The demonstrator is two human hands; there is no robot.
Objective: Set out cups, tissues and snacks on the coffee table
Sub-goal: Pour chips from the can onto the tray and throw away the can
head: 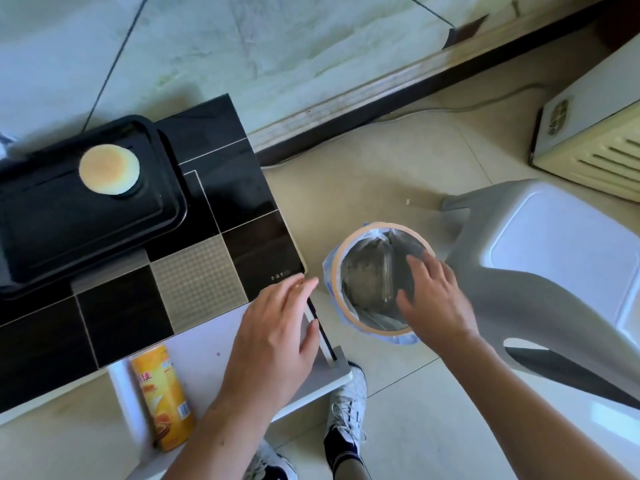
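**Only one snack was out so far**

The job looked barely started. On the coffee table, a black tray sat at the far left with one round cake on it. No cups or tissues could be seen. A yellow can of chips lay on its side on the white shelf under the near edge of the table, not yet set out.

The left hand was spread flat over the table's near corner, holding nothing. The right hand hung over the lined bin on the floor, fingers loose and empty. A grey stool stood to the right.
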